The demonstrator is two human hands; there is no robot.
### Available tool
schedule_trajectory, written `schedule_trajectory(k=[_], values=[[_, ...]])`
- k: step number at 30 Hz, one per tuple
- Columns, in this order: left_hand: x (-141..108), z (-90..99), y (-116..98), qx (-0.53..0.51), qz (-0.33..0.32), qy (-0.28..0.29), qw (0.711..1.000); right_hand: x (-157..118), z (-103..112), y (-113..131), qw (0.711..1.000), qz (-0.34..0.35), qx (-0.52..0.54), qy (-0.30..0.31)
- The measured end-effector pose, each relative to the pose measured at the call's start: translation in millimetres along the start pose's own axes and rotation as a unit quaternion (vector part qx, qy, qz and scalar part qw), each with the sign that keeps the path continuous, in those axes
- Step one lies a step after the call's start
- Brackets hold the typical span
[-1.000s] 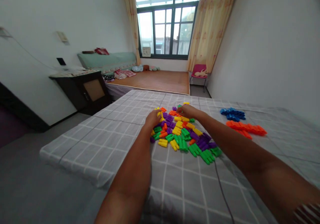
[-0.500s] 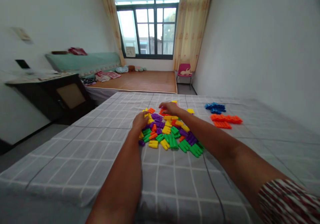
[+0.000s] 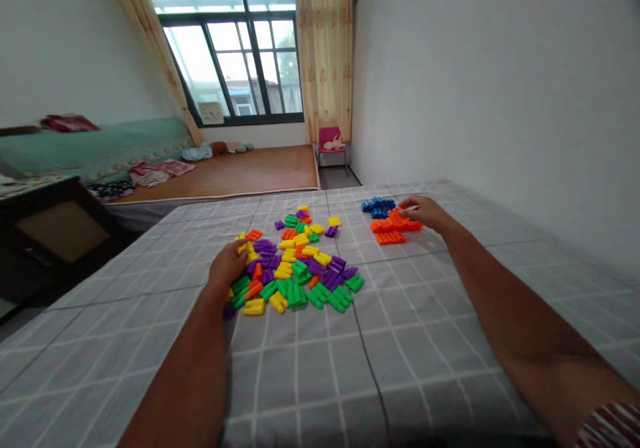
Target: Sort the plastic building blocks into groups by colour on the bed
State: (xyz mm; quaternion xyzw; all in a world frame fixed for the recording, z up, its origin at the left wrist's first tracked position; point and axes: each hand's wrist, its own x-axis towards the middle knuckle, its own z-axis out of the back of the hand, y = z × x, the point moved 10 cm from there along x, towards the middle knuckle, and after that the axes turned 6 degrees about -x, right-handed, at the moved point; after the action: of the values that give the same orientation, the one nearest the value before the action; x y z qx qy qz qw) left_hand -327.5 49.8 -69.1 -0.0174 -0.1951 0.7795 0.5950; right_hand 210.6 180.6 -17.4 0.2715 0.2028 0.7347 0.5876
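My right hand (image 3: 427, 212) is over the orange plastic building blocks (image 3: 391, 238), its fingers pinched on an orange block (image 3: 397, 219) at the top of that group. Right behind lie the blue blocks (image 3: 379, 207), gathered together. My left hand (image 3: 229, 263) rests at the left edge of a loose, mixed pile, fingers curled against yellow blocks (image 3: 242, 244); its grip is partly hidden. Purple blocks (image 3: 266, 248), green blocks (image 3: 296, 293) and more yellow and orange ones lie scattered in the pile.
Everything lies on a grey checked cloth (image 3: 310, 361). A white wall (image 3: 475, 88) runs along the right. Beyond the cloth are a low bed (image 3: 250, 171), a pink chair (image 3: 330, 135) and a window; a dark cabinet (image 3: 65, 228) stands at left.
My right hand has moved right, from the back of the mixed pile to the orange group, with an orange block. My left hand stays by the yellow blocks. The view has turned right.
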Motion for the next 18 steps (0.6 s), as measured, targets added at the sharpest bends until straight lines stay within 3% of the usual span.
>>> schedule_trajectory(k=[3,10,18], values=[[-1,1.7,-2,0.004,0.007,0.004,1.000,-8,-11,-10,0.998,0.007,-0.047,0.037],[-3,2.7,-3,-0.001,-0.001,-0.005,1.000,-8,-48,21,0.978,0.085,-0.185,0.038],[-1,-2.1,0,0.002,0.009,0.012,1.000,-10,-45,22,0.964,0.092,-0.250,0.004]])
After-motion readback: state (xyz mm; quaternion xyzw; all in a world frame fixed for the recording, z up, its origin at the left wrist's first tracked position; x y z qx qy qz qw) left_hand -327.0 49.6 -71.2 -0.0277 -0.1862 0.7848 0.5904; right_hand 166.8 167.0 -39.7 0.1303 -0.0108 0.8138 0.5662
